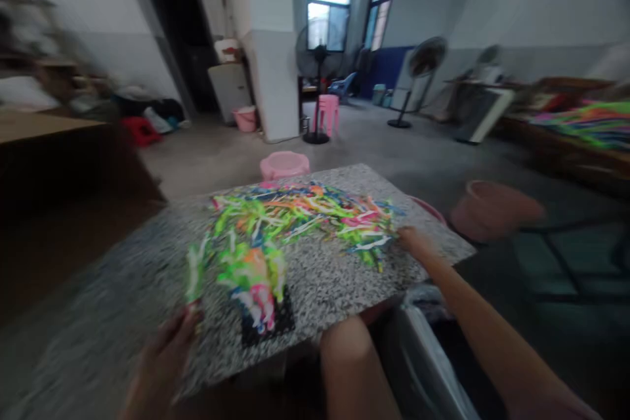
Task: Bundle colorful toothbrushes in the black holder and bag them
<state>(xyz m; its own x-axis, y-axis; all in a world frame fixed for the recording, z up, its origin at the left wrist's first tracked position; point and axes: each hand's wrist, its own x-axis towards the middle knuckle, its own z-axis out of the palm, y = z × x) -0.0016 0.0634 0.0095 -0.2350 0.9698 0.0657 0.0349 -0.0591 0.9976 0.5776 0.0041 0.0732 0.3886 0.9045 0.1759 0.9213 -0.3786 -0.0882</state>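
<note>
Neon plastic strips (295, 216) are lying heaped across a speckled stone-look counter (325, 295), the left hand (165, 357) is clamping a strip bundle (194, 275) at the near edge, and the right hand (416, 243) is touching the pile's right side, its grip unclear.

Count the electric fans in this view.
3: a black pedestal fan beside the pillar, a pedestal fan near the blue wall, and a blurred third fan by the far table. Others may be hidden.

Right arm (472, 302) extended, left hand (165, 357) low
</note>
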